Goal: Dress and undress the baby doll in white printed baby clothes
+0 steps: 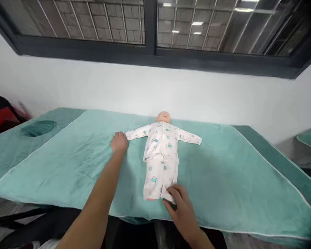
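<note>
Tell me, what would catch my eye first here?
A baby doll in printed pyjamas lies face up, arms spread, in the middle of a green towel. The left hand rests at the end of one sleeve, and the right hand touches a trouser leg near the front edge.

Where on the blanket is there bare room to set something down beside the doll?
Bare blanket right of the doll, out to its edge; another patch left of the left hand. Crowded at the trouser cuffs, under the right hand.
</note>
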